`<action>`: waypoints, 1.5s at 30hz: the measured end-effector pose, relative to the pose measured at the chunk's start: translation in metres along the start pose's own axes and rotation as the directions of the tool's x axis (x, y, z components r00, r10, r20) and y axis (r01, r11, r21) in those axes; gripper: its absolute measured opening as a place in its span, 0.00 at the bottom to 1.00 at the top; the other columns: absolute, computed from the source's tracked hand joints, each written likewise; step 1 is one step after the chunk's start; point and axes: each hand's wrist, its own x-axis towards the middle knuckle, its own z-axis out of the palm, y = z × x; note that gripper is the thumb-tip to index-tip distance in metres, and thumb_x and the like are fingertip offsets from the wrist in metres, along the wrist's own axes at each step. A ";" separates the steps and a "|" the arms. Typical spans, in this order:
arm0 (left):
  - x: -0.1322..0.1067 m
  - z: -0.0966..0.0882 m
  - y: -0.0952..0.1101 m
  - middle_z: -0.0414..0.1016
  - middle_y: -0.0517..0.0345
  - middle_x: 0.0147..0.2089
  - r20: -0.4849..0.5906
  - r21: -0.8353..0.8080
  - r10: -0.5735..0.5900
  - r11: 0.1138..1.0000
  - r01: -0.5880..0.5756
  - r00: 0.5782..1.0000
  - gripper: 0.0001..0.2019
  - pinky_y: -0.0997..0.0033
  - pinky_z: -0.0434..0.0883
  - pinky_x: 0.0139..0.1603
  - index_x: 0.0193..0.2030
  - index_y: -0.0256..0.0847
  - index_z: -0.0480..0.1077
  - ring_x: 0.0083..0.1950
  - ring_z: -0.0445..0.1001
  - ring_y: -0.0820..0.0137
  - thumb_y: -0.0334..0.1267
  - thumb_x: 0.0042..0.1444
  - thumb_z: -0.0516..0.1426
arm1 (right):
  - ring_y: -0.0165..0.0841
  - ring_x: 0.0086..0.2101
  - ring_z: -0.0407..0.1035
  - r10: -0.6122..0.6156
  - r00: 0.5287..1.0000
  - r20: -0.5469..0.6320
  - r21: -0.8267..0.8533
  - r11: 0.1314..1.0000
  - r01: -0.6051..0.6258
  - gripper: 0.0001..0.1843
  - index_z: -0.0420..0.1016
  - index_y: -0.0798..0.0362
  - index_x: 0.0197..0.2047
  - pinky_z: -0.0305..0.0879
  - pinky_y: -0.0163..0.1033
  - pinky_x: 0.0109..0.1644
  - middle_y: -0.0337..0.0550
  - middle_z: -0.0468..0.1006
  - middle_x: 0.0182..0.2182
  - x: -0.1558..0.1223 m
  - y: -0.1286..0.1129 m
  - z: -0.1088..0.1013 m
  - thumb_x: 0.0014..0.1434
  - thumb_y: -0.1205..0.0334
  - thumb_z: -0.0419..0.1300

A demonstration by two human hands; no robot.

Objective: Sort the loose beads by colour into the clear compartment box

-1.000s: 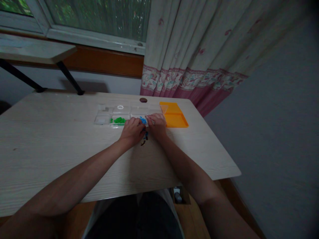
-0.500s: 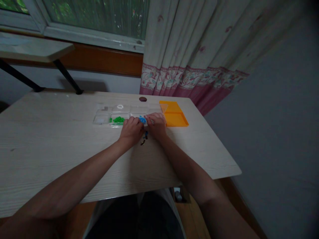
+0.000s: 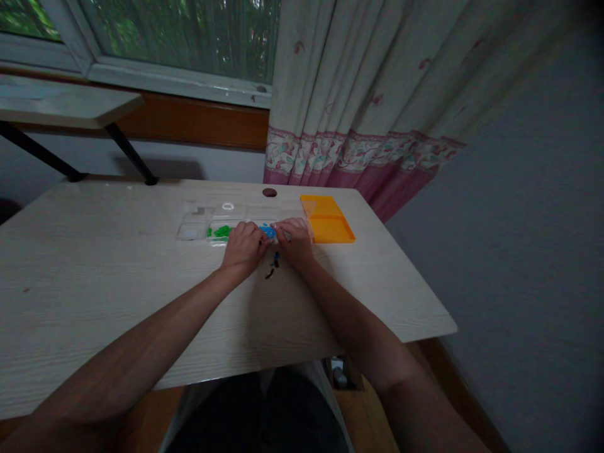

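Observation:
A clear plastic organiser box (image 3: pixel 198 221) with several compartments lies on the wooden table (image 3: pixel 117 283). One compartment holds green beads (image 3: pixel 221 231), another holds blue beads (image 3: pixel 268 231). My left hand (image 3: pixel 243 246) rests at the box's near edge with its fingers curled at the blue beads. My right hand (image 3: pixel 295 239) sits beside it, fingers bent and pinched near the same compartment. What the fingers hold is too small to make out. A few dark small pieces (image 3: pixel 272 267) lie on the table between my wrists.
An orange lid or tray (image 3: pixel 328 226) lies just right of the box. A round cable hole (image 3: pixel 269 192) is at the table's far edge. Behind are a window, a patterned curtain (image 3: pixel 358 94), and a second table (image 3: pixel 61 104) at left.
Both hands stay at the blue-bead compartment with only slight finger shifts. The camera has tilted a little, moving the scene slightly down in view.

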 end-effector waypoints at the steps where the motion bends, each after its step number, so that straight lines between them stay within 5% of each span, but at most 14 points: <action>1: 0.001 -0.001 -0.003 0.72 0.48 0.41 -0.028 -0.016 -0.017 1.000 0.016 0.999 0.11 0.57 0.64 0.47 0.38 0.40 0.75 0.47 0.66 0.57 0.44 0.65 0.55 | 0.36 0.41 0.69 -0.019 1.000 0.007 0.023 1.000 0.018 0.12 0.81 0.51 0.39 0.63 0.44 0.50 0.44 0.81 0.36 0.000 -0.001 -0.001 0.68 0.59 0.57; 8: 0.004 0.002 -0.020 0.73 0.50 0.39 -0.132 -0.099 -0.047 0.994 0.034 0.990 0.16 0.58 0.64 0.48 0.37 0.40 0.74 0.43 0.67 0.60 0.44 0.69 0.49 | 0.36 0.41 0.70 -0.173 0.980 0.095 0.166 0.974 0.156 0.15 0.81 0.49 0.43 0.63 0.44 0.50 0.44 0.81 0.37 0.000 -0.010 -0.003 0.68 0.52 0.55; 20: 0.002 0.004 -0.026 0.72 0.50 0.39 -0.133 -0.154 -0.047 0.988 0.027 0.990 0.17 0.58 0.64 0.50 0.39 0.40 0.75 0.45 0.67 0.60 0.46 0.68 0.50 | 0.36 0.41 0.69 -0.110 0.990 0.089 0.120 0.988 0.099 0.15 0.81 0.49 0.37 0.62 0.43 0.50 0.43 0.80 0.34 0.001 0.000 0.000 0.66 0.50 0.58; 28: -0.006 -0.006 -0.007 0.71 0.50 0.43 -0.006 -0.012 0.039 0.999 -0.039 0.999 0.10 0.56 0.63 0.47 0.40 0.44 0.76 0.49 0.65 0.56 0.47 0.59 0.61 | 0.38 0.43 0.68 0.080 0.997 0.003 -0.056 0.995 -0.079 0.09 0.82 0.49 0.38 0.60 0.45 0.53 0.45 0.81 0.37 0.003 0.006 0.005 0.65 0.58 0.61; 45: -0.003 -0.006 0.004 0.72 0.48 0.44 0.110 0.098 0.077 0.991 -0.088 0.991 0.06 0.54 0.62 0.46 0.39 0.42 0.74 0.50 0.66 0.55 0.39 0.62 0.57 | 0.37 0.42 0.69 0.015 1.000 0.003 -0.046 0.999 -0.014 0.09 0.82 0.50 0.40 0.61 0.44 0.51 0.44 0.82 0.37 0.004 0.003 0.004 0.66 0.60 0.59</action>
